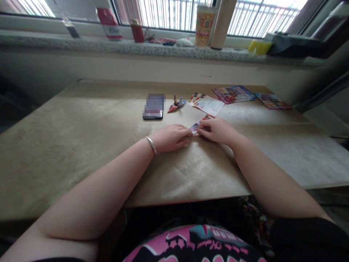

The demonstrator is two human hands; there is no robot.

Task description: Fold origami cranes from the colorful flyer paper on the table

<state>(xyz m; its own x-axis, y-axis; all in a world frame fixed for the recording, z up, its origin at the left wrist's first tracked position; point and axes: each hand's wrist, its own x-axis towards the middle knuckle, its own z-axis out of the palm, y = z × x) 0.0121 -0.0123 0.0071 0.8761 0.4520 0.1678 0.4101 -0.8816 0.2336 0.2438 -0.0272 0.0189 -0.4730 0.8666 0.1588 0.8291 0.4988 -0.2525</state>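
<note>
A small folded piece of printed paper [195, 127] lies on the table between my two hands. My left hand [170, 137], with a silver bangle at its wrist, rests low on the tabletop; its outstretched fingertips touch the paper's left corner. On the other side, my right hand [216, 130] has its fingers curled, with thumb and forefinger pinching the paper near its lower right edge. Part of the sheet is hidden under the fingers. Just beyond stands a folded paper crane [176, 104], with a phone [154, 106] to its left.
Printed leaflets [208, 103] lie behind my right hand, with a stack of colourful leaflets [234, 94] and another leaflet pile [273, 101] farther right. On the windowsill [163, 49] stand a patterned cup [204, 27], a tall cylinder [222, 25] and a red-and-white container [109, 22].
</note>
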